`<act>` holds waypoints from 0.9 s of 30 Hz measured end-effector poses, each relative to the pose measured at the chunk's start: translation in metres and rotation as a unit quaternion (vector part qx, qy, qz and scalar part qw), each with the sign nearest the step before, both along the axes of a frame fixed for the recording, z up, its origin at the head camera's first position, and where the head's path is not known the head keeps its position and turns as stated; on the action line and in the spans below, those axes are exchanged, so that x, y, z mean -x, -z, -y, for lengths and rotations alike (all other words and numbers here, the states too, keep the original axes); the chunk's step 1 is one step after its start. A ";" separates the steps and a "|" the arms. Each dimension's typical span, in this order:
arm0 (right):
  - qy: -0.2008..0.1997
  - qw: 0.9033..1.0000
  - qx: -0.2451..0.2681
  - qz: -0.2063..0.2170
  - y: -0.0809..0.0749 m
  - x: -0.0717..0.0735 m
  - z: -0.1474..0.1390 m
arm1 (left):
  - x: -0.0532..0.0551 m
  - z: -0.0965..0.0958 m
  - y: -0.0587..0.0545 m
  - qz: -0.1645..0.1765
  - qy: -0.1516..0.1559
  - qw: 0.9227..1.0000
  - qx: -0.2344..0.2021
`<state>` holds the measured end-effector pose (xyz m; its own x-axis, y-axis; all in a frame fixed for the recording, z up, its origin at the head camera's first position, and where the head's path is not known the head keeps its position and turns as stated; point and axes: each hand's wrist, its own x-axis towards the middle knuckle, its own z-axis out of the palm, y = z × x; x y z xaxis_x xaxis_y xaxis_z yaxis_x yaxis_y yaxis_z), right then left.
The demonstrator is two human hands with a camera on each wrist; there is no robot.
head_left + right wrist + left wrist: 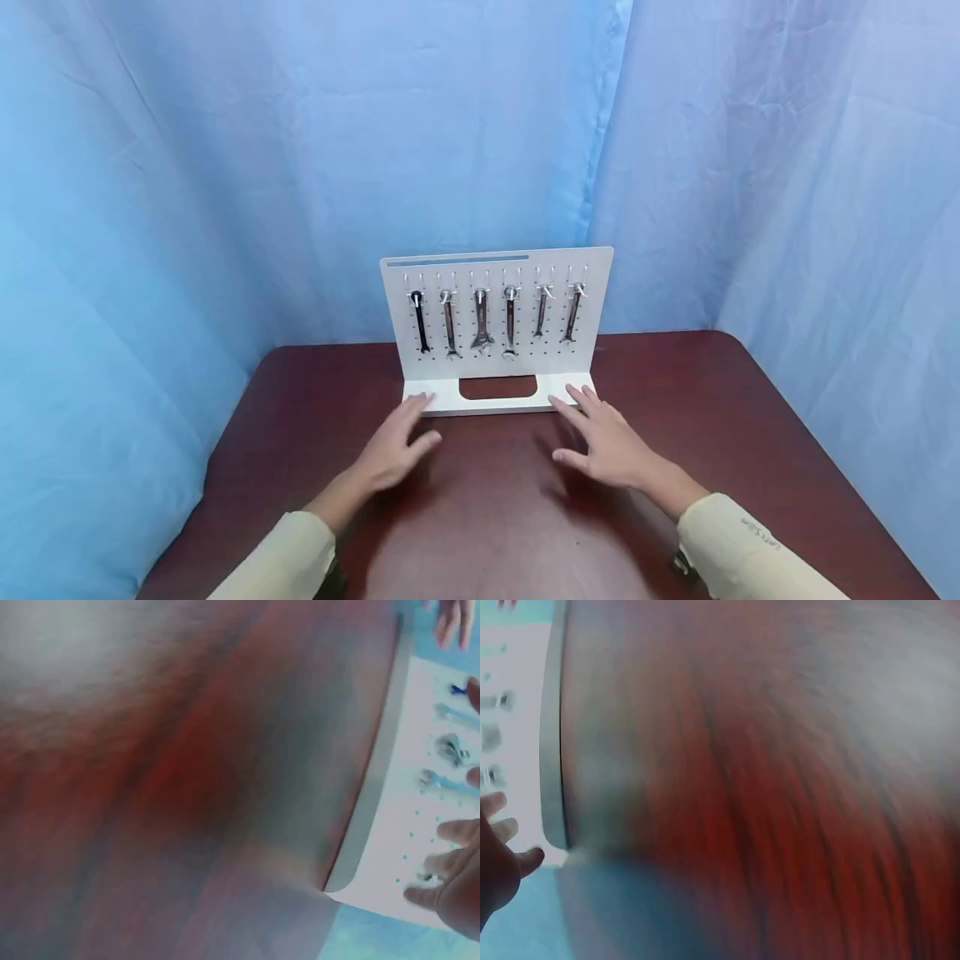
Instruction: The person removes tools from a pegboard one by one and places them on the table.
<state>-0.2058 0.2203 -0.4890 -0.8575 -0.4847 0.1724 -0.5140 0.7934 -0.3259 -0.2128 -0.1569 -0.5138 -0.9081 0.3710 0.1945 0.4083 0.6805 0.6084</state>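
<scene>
My left hand (392, 450), right hand (609, 442): both spread, gripping nothing. White L-shaped metal-looking pegboard (495, 367): probably stiff, heavy; best held at side edges.

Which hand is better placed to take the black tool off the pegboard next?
Probably the left hand: it is at the left end of the base, on the same side as the black tool. The right hand is at the base's other end, farther across. Both look empty.
</scene>
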 end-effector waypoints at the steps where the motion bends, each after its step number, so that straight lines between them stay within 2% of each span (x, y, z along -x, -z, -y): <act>1: 0.000 0.999 0.047 0.015 -0.002 0.003 -0.001 | 0.004 0.002 0.002 0.016 -0.032 0.997 -0.068; 2: 0.000 0.994 0.101 0.036 -0.004 0.007 -0.001 | 0.009 0.004 0.004 0.029 -0.063 0.989 -0.131; 3: -0.006 0.985 0.162 0.057 -0.007 0.011 -0.001 | 0.014 0.006 0.006 0.039 -0.090 0.978 -0.183; 4: -0.010 0.971 0.226 0.081 -0.010 0.016 -0.002 | 0.018 0.008 0.006 0.044 -0.112 0.966 -0.227; 5: -0.019 0.949 0.295 0.109 -0.013 0.020 -0.003 | 0.022 0.009 0.007 0.049 -0.130 0.955 -0.262; 6: -0.031 0.921 0.362 0.139 -0.016 0.024 -0.004 | 0.026 0.010 0.008 0.053 -0.141 0.945 -0.289; 7: -0.043 0.888 0.425 0.172 -0.019 0.028 -0.006 | 0.029 0.011 0.008 0.056 -0.151 0.937 -0.311; 9: -0.078 0.813 0.529 0.230 -0.024 0.033 -0.011 | 0.033 0.012 0.009 0.063 -0.165 0.923 -0.343; 11: -0.115 0.745 0.598 0.273 -0.028 0.036 -0.017 | 0.035 0.012 0.010 0.070 -0.173 0.912 -0.364; 12: -0.133 0.713 0.623 0.291 -0.029 0.036 -0.020 | 0.036 0.012 0.010 0.076 -0.176 0.909 -0.370; 14: -0.166 0.664 0.657 0.316 -0.030 0.038 -0.027 | 0.036 0.011 0.010 0.083 -0.181 0.906 -0.375; 17: -0.184 0.615 0.688 0.337 -0.031 0.041 -0.035 | 0.036 0.011 0.010 0.084 -0.182 0.907 -0.371; 18: -0.183 0.601 0.698 0.343 -0.031 0.041 -0.037 | 0.037 0.010 0.010 0.081 -0.182 0.908 -0.368; 19: -0.179 0.594 0.704 0.345 -0.030 0.042 -0.039 | 0.037 0.010 0.010 0.076 -0.183 0.910 -0.363; 20: -0.176 0.589 0.709 0.346 -0.030 0.043 -0.041 | 0.038 0.010 0.010 0.073 -0.182 0.911 -0.362; 22: -0.171 0.586 0.713 0.345 -0.027 0.045 -0.044 | 0.040 0.010 0.010 0.068 -0.182 0.914 -0.357; 24: -0.166 0.591 0.712 0.341 -0.025 0.048 -0.047 | 0.043 0.010 0.010 0.068 -0.186 0.915 -0.353; 27: -0.146 0.613 0.704 0.327 -0.021 0.052 -0.049 | 0.049 0.010 0.012 0.075 -0.189 0.915 -0.348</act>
